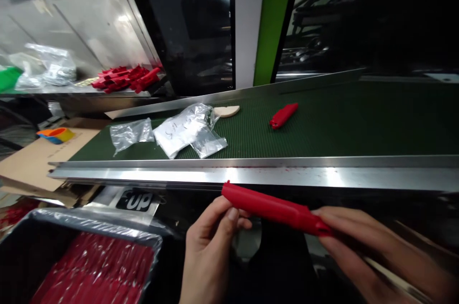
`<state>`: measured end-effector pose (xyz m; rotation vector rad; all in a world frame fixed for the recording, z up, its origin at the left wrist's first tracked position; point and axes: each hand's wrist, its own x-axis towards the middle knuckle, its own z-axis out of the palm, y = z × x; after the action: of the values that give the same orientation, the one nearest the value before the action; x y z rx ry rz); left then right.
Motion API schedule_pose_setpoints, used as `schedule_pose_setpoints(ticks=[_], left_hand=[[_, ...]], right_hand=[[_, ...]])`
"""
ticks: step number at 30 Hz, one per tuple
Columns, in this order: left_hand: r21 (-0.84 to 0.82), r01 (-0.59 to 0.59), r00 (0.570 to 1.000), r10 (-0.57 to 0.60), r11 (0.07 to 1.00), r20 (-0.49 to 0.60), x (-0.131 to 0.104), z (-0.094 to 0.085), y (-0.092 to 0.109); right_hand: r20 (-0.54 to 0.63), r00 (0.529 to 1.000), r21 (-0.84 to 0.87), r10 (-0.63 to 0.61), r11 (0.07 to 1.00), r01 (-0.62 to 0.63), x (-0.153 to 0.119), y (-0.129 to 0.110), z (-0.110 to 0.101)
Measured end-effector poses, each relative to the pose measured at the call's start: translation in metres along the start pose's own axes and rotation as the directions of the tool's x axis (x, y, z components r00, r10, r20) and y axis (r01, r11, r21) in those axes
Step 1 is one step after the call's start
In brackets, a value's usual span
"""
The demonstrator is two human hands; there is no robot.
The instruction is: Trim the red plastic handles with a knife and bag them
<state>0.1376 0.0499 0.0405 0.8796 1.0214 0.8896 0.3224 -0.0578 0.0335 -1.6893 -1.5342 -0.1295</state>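
A long red plastic piece (268, 204) is held between my two hands, in front of the conveyor's metal edge. My left hand (215, 237) pinches its left end with thumb and fingers. The fingers of my right hand (366, 246) close on its right end, and a thin pale stick-like object (390, 277) shows under that hand. A similar red piece (284, 116) lies on the green conveyor belt (247, 136) beyond.
Plastic bags (186, 129) and a pale curved piece (226, 111) lie on the belt. A lined bin (93, 222) of red pieces stands lower left, near cardboard (46, 156). More red pieces (125, 78) are on a shelf.
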Motion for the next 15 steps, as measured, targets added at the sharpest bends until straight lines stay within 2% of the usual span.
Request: schedule_pose_setpoints(ticks=[3, 6, 12, 15], left_hand=[[0.046, -0.033, 0.999, 0.033, 0.998, -0.007, 0.004, -0.003, -0.002], [0.098, -0.013, 0.999, 0.017, 0.995, -0.044, 0.005, -0.006, -0.003], [0.2, 0.072, 0.994, -0.055, 0.977, -0.089, 0.006, -0.009, 0.001], [0.225, 0.098, 0.995, -0.09, 0.97, -0.046, 0.008, -0.007, 0.002]], right_hand=[[0.017, 0.98, 0.076, 0.198, 0.977, -0.199, 0.009, -0.009, 0.004], [0.077, 0.942, 0.208, 0.326, 0.919, -0.335, 0.014, -0.009, 0.008], [0.173, 0.849, 0.367, 0.499, 0.767, -0.526, 0.017, 0.001, 0.013], [0.199, 0.815, 0.414, 0.544, 0.707, -0.573, 0.021, 0.004, 0.018]])
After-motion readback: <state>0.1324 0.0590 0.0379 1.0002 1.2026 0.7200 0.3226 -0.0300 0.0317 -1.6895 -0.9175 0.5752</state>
